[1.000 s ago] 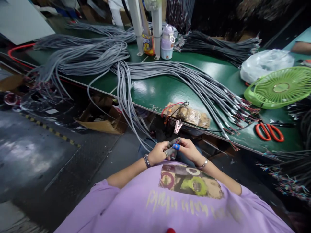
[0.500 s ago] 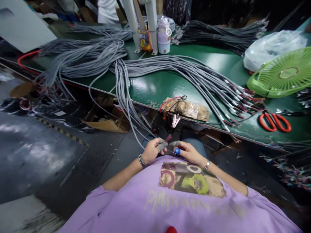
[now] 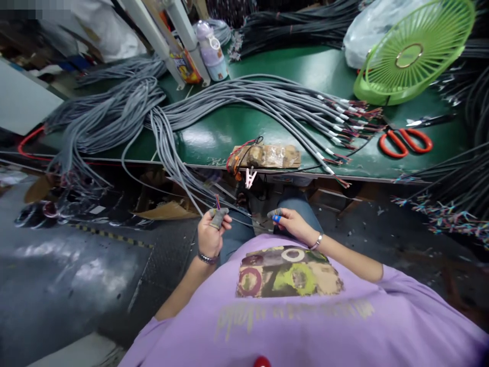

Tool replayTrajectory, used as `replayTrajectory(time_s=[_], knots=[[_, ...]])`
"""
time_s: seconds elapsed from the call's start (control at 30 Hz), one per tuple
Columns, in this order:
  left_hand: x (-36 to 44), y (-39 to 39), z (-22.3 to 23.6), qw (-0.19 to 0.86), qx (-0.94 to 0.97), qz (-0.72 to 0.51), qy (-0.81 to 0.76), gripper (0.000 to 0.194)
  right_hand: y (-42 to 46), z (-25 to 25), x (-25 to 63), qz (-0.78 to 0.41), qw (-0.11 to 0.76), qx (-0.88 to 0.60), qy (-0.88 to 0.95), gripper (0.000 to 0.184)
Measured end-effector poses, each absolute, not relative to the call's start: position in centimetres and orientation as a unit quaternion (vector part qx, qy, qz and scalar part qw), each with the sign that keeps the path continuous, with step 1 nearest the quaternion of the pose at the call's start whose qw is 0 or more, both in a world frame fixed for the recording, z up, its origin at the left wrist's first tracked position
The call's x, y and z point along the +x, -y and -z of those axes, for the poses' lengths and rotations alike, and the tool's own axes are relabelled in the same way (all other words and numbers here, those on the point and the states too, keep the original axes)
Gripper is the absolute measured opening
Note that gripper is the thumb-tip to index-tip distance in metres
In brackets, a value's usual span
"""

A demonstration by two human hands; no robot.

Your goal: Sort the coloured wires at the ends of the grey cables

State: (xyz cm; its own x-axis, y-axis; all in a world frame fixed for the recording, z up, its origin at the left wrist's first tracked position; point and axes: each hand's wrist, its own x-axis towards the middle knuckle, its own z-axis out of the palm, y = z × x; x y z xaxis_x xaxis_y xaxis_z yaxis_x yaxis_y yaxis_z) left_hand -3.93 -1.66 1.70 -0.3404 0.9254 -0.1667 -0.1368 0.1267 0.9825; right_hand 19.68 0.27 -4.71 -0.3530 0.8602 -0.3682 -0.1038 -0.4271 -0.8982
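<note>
My left hand, with grey covers on its fingers, is closed in a pinch. Thin coloured wires poke up from between its thumb and finger. To its right my right hand has thumb and forefinger pinched together, one tip in a grey cover and one in blue. A grey cable runs across the gap, its thin wire end reaching the right fingertips. Hanging over the bench edge, the bundle of grey cables comes down towards my left hand.
On the green bench lie stripped cable ends, red-handled scissors, a green fan and a purple bottle. A taped block with a pink clip sits at the edge. Black cables hang at the right.
My hands have moved apart: the left has gone left and turned upward, with coloured wires now upright in it. The right has stayed near my lap. The whole view has tilted and shifted.
</note>
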Motion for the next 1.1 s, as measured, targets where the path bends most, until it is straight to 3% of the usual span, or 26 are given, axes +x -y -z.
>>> replayTrajectory(time_s=[0.47, 0.83, 0.97, 1.1], knots=[[-3.3, 2.1, -1.7, 0.48, 0.351, -0.559, -0.578, 0.026, -0.4, 4.3, 19.3, -0.74, 0.344, -0.457, 0.353, 0.027], [-1.1, 1.5, -1.9, 0.557, 0.36, -0.498, -0.558, 0.034, -1.8, 2.0, 18.5, -0.695, 0.321, -0.395, 0.508, 0.035], [-0.7, 0.7, -1.4, 0.597, 0.357, -0.479, -0.536, 0.031, -3.4, -0.3, 16.1, -0.674, 0.361, -0.343, 0.546, 0.036], [-0.9, -0.2, -0.7, 0.622, 0.395, -0.433, -0.519, 0.03, -4.4, -1.3, 14.6, -0.638, 0.369, -0.383, 0.557, 0.031]])
